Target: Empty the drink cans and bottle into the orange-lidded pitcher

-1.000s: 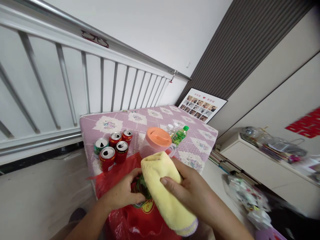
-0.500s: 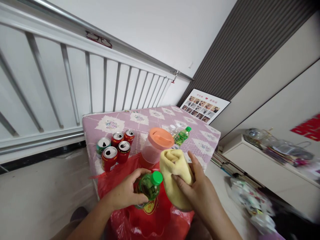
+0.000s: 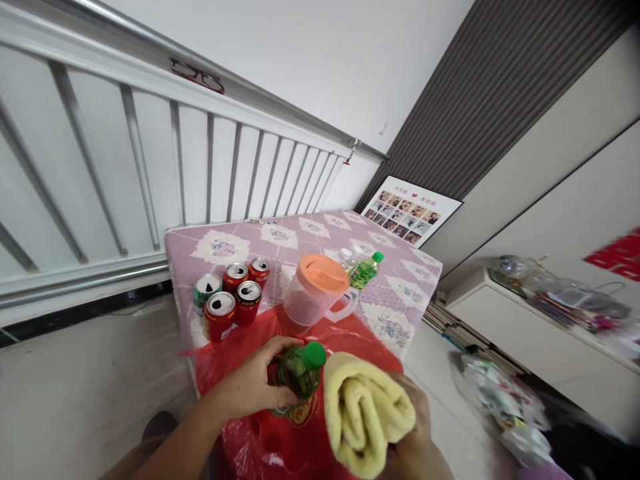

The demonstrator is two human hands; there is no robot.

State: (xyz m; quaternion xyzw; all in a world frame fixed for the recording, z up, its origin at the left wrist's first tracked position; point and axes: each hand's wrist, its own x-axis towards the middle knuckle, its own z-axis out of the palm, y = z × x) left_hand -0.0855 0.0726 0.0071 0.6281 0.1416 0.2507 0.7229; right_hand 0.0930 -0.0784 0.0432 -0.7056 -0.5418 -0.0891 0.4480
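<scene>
My left hand is wrapped round a green plastic bottle with a green cap, held over a red plastic bag. In my right hand is a folded yellow cloth, its rolled end facing me; the cloth hides most of my fingers. Just beyond the bottle stands a clear pitcher with an orange lid. Several opened drink cans, red ones and a green one, are grouped left of it. Another green-capped bottle lies behind the pitcher, beside clear bottles.
The table wears a purple flowered cloth. A white radiator runs behind it, with glasses on top. A photo board leans at the far end. To the right are a cabinet and plastic bags on the floor.
The yellow cloth in my right hand has moved down and to the right and turned its rolled end toward me. The pitcher's handle now shows. My left hand and the bottle have barely moved.
</scene>
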